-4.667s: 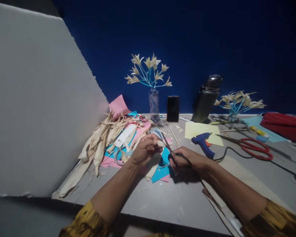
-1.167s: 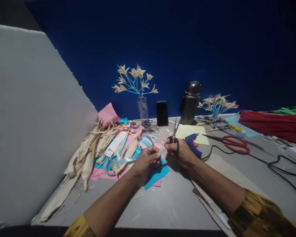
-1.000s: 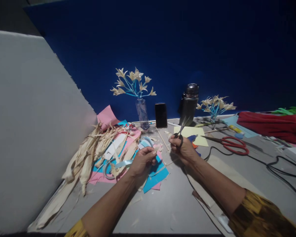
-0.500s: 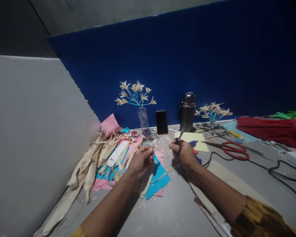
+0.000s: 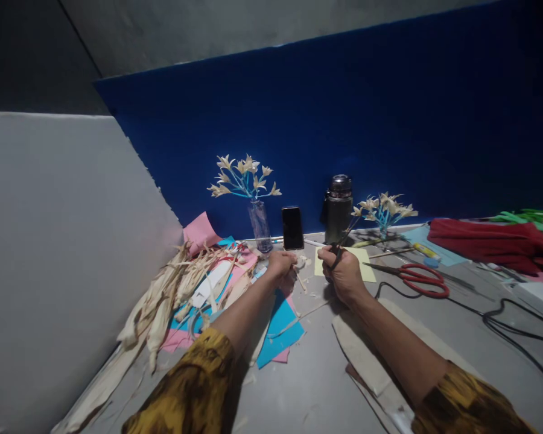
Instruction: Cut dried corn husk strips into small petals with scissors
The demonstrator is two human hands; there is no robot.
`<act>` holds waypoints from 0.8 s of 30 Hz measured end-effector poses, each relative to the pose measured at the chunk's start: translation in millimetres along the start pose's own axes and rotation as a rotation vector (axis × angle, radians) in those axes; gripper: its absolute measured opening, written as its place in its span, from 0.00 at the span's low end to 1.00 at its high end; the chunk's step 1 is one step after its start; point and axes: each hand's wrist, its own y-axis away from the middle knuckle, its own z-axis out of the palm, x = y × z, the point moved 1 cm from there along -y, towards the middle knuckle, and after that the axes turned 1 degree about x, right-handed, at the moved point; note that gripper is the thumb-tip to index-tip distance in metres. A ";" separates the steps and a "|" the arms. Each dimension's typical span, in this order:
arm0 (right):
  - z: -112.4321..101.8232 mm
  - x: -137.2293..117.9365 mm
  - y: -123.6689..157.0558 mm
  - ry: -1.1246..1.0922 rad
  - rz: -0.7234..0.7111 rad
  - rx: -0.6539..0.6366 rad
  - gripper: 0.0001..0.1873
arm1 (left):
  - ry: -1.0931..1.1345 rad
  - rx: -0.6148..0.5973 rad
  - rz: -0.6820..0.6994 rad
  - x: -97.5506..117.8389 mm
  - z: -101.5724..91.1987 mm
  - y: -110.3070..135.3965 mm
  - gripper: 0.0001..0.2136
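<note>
Across the grey table (image 5: 298,392), the left forearm (image 5: 251,310) reaches up and to the right, the right forearm (image 5: 398,346) up and to the left. A dark flask (image 5: 337,214) stands behind the right hand (image 5: 346,277), which is curled round the handles of the black scissors (image 5: 338,254). The left hand (image 5: 280,265) is bunched just in front of the phone (image 5: 292,229), bent fingers toward the right; whether it pinches anything cannot be told. The black scissors slant over the yellow paper (image 5: 366,265), blades pointing up, away and rightward.
</note>
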 end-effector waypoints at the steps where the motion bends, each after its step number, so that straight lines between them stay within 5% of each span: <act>1: -0.7 -0.5 -1.0 0.006 -0.002 0.001 0.19 | -0.039 0.018 0.005 -0.5 3.2 -3.2 0.13; 9: -3.6 -0.8 -6.8 0.031 0.005 0.003 0.20 | -0.173 0.034 0.052 -5.8 21.8 -15.2 0.18; 14: -3.9 -1.0 -7.1 0.036 0.005 0.000 0.20 | -0.121 0.045 0.147 9.9 18.6 -8.7 0.09; 18: -5.1 3.7 -4.7 0.064 0.025 -0.039 0.19 | -0.013 0.003 0.250 27.9 -2.6 15.2 0.05; 24: -2.2 16.5 5.7 0.163 0.082 -0.247 0.23 | 0.069 -0.041 0.312 30.4 -65.1 66.8 0.09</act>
